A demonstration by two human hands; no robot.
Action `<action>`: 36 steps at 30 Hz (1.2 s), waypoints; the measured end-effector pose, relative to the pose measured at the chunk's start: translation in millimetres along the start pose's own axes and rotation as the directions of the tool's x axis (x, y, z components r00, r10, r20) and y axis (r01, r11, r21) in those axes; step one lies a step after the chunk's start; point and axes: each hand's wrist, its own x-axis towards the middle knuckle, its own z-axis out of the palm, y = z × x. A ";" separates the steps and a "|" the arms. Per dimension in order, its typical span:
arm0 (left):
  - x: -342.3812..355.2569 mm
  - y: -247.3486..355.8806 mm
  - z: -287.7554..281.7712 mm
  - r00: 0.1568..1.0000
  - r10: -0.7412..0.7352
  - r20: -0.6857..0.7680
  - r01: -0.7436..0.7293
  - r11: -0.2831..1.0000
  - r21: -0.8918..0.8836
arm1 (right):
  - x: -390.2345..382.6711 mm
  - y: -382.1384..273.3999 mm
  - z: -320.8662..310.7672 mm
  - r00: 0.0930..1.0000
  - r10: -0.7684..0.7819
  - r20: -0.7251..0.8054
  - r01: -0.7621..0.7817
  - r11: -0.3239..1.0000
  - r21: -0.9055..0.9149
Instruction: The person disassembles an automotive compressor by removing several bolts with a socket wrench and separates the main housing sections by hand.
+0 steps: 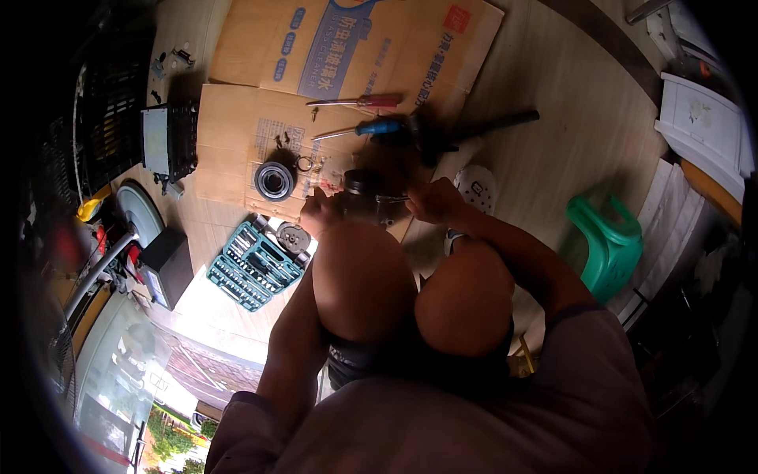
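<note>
In front of my knees, at the near edge of the flattened cardboard, is a dark machine part (361,207) with a round black top. My left hand (318,212) is closed on its left side, with the fingertips partly hidden. On the other side my right hand (436,202) pinches a thin shiny metal tool (390,197), whose tip reaches the part; its kind is too small to make out. A round dark bearing-like ring (275,182) lies left of the part. Beyond it are a small metal ring (305,163) and several small screws (282,141).
The cardboard (237,110) bears a red-handled screwdriver (371,101), a blue-handled screwdriver (379,127) and a black hammer-like tool (489,126). An opened green socket set (254,265) lies at the left, beside a round metal part (293,237). A green plastic stool (608,245) stands right.
</note>
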 end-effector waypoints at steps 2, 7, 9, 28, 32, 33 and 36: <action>-0.1 17.5 7.1 0.992 0.129 0.002 -0.129 0.990 0.059 | 3.0 12.7 -4.0 0.999 0.041 0.030 -0.039 0.997 -0.068; -0.5 4.3 15.6 0.994 0.087 -0.070 -0.091 0.994 -0.054 | 2.5 -4.8 -13.2 0.975 0.139 0.174 -0.132 0.990 -0.053; 0.0 10.0 5.5 0.997 0.076 -0.028 -0.079 0.987 -0.138 | 11.3 -12.1 -15.8 0.959 0.166 0.231 -0.166 0.986 -0.022; 21.2 24.9 4.8 0.989 0.131 0.062 -0.103 0.935 -0.339 | 98.1 40.7 37.5 0.902 -0.356 -0.243 0.383 0.921 0.074; 23.8 30.3 -6.4 0.975 0.223 0.017 -0.209 0.937 -0.279 | 104.3 28.0 37.9 0.870 -0.409 -0.277 0.439 0.897 0.056; 24.0 30.3 -7.1 0.979 0.203 0.018 -0.190 0.939 -0.286 | 104.7 19.9 32.2 0.862 -0.425 -0.275 0.448 0.893 0.024; 25.4 41.9 -12.4 0.981 0.194 0.020 -0.183 0.948 -0.261 | 106.8 14.0 17.5 0.850 -0.456 -0.265 0.456 0.888 -0.066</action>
